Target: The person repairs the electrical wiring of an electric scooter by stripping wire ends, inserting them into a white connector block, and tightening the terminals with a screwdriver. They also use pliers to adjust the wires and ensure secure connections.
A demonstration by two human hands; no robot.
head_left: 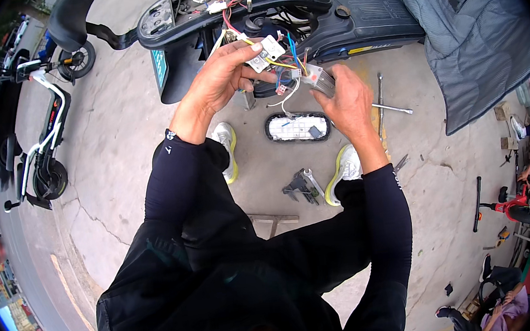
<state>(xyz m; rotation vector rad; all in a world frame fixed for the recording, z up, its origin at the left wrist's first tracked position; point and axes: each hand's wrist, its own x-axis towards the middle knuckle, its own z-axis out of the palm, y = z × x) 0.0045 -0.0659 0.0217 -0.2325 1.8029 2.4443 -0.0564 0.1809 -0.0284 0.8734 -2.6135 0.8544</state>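
Between my thumb and fingers, my left hand (224,74) pinches a small silver-white metal block (265,53) with holes in its face. My right hand (345,95) is wrapped round a ribbed silver metal box (319,80) with a red dot on its end. Coloured wires (292,53) and small plugs run between the two pieces. Just beyond them stands a black electric scooter (353,20), its top opened and more wiring (228,18) showing. Below my hands, an oval black-rimmed tray (296,114) with a white inside lies on the ground.
A cross-shaped wheel wrench (380,107) lies right of the tray. Near my right shoe (345,169) are a spanner (313,185) and dark brackets (296,188). A grey quilted cover (473,40) hangs at right. At left stands a white-framed scooter (43,140); people sit at far right.
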